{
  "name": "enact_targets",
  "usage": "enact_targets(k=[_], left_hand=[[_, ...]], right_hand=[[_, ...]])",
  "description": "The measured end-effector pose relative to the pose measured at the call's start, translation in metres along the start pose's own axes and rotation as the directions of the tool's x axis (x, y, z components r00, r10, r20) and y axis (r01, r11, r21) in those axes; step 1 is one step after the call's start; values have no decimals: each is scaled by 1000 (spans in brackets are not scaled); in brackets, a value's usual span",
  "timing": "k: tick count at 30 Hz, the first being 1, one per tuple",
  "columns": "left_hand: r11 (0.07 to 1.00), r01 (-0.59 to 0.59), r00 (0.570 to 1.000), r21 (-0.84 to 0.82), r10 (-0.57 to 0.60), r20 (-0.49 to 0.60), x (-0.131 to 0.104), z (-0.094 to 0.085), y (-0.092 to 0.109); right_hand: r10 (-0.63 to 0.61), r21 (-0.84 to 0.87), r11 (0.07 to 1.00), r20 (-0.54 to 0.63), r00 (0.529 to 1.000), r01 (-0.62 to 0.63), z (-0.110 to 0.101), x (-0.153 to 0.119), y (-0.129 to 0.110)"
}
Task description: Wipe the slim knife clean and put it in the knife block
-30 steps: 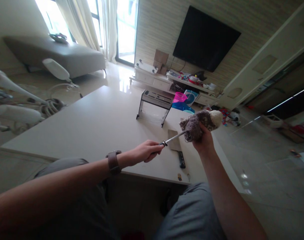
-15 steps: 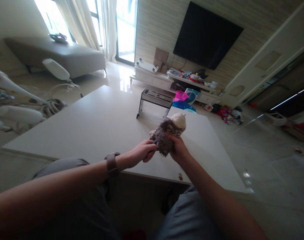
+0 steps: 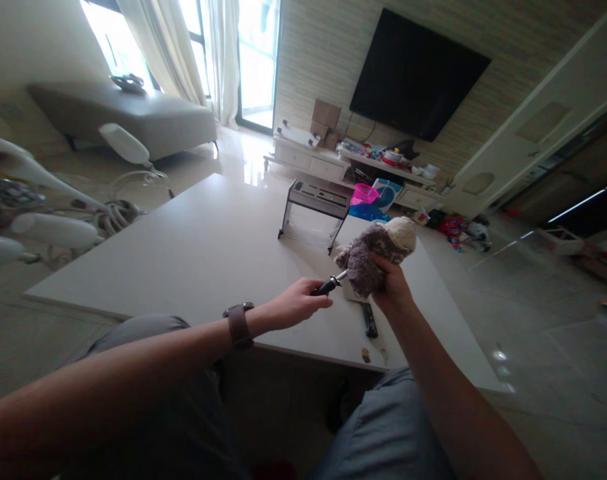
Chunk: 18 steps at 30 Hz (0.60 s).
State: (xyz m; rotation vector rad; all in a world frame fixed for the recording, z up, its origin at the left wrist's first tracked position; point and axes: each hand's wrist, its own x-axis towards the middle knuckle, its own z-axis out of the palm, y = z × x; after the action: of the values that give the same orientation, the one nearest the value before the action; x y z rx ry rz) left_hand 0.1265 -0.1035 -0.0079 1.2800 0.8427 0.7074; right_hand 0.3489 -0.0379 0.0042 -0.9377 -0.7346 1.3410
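Observation:
My left hand (image 3: 303, 300) is closed around the black handle of what looks like a sharpening steel (image 3: 327, 287), its shiny narrow shaft running into a cloth. Bunched in my right hand (image 3: 392, 283) is that fluffy grey-brown and cream cloth (image 3: 366, 257), wrapped around the far part of the shaft and hiding its tip. Below the cloth, a knife with a black handle (image 3: 369, 321) lies on the white table (image 3: 193, 247); the cloth partly covers its broad pale blade. Beyond the hands stands a knife rack (image 3: 316, 197) with a slotted top and clear front.
A small yellow-brown figure (image 3: 366, 355) lies at the table's near edge. White chairs (image 3: 128, 143) stand at the left, near a grey bench (image 3: 128, 113). Past the table are a pink basket (image 3: 364, 193), a low cabinet (image 3: 308, 163) and a wall television (image 3: 418, 73).
My right hand has moved right with the cloth, and part of the steel's shaft now shows between the hands. My left hand has shifted slightly right. The knife's black handle has come into view.

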Motion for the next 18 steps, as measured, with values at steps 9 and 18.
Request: enact_targets(k=[9, 18], left_hand=[[993, 41, 998, 108, -46, 43, -11, 1, 4], [987, 10, 999, 161, -16, 35, -11, 2, 5]], right_hand=[[-76, 69, 995, 20, 997, 74, -25, 15, -32], [-101, 109, 989, -5, 995, 100, -26, 13, -34]])
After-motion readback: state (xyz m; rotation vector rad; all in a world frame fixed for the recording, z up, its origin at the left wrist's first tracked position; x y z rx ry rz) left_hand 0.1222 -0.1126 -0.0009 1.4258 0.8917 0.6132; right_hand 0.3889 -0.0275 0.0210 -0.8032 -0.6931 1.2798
